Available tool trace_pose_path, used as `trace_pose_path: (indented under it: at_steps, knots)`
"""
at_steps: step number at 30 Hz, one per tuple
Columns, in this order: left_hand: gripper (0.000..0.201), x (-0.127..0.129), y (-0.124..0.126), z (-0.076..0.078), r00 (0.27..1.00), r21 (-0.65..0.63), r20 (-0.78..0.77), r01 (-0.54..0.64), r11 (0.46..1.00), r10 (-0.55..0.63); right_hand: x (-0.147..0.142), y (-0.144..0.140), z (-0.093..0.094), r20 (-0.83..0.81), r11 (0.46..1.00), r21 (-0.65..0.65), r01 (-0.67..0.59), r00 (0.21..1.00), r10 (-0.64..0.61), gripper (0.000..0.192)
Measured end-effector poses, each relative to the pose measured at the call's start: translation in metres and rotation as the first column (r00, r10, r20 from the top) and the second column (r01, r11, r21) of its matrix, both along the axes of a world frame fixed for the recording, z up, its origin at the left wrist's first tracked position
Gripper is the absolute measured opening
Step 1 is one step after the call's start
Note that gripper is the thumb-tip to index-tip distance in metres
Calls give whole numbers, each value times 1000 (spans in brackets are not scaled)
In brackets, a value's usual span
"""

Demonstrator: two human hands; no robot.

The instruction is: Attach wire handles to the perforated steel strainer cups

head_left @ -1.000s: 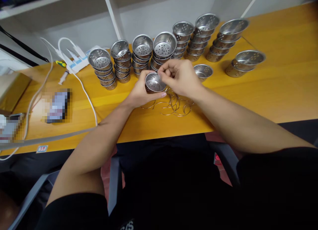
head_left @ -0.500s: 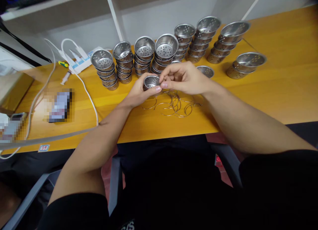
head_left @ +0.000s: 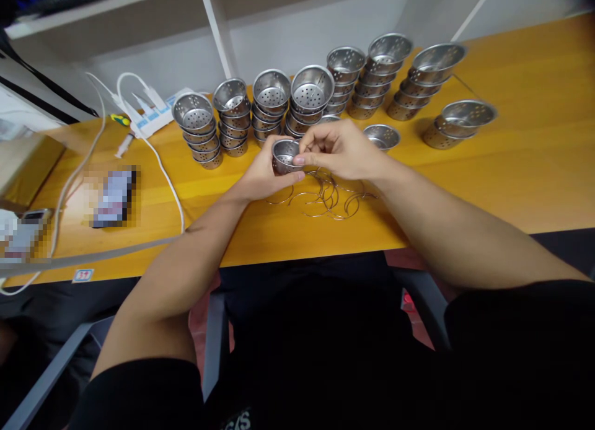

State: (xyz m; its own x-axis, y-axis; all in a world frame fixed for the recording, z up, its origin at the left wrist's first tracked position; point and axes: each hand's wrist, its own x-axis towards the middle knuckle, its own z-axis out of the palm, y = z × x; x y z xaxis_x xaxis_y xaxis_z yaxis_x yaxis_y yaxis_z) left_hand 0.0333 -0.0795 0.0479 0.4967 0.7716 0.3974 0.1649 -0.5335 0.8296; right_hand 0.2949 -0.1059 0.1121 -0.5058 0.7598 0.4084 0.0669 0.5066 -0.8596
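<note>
Just beyond the curved wires [head_left: 330, 198] on the surface [head_left: 260, 232], the left hand [head_left: 263, 173] grasps a perforated cup [head_left: 282, 152]. The right hand [head_left: 338, 150] pinches at its rim, gripping what I can't tell. Stacked cups [head_left: 272, 90] stand farther beyond the wires. Rim work seems underway; the next move likely calls for a steady cup.

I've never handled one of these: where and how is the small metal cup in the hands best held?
Probably by its round outer wall, from the left, as the left hand does: the cup opens upward, and this leaves its mouth and right side free for the right hand.
</note>
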Motion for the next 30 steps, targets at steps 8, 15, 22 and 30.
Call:
trace_pose_path:
  at_steps: [8,15,22,30]
  knots:
    - [95,-2,1,0,1000,22,-16,-20,1000,20,3,-4,-1,7,995,74,71,997,-72,71]
    - [96,-10,13,-6,999,67,5,-53,996,52,10,-10,4,143,940,293,174,964,-223,22]
    - [102,-5,6,-2,999,57,37,-9,998,7,12,-10,-2,271,949,315,16,957,-106,22]
    - [117,-1,-2,-1,993,-41,59,105,994,-103,34,-8,17,235,957,281,-70,972,3,27]
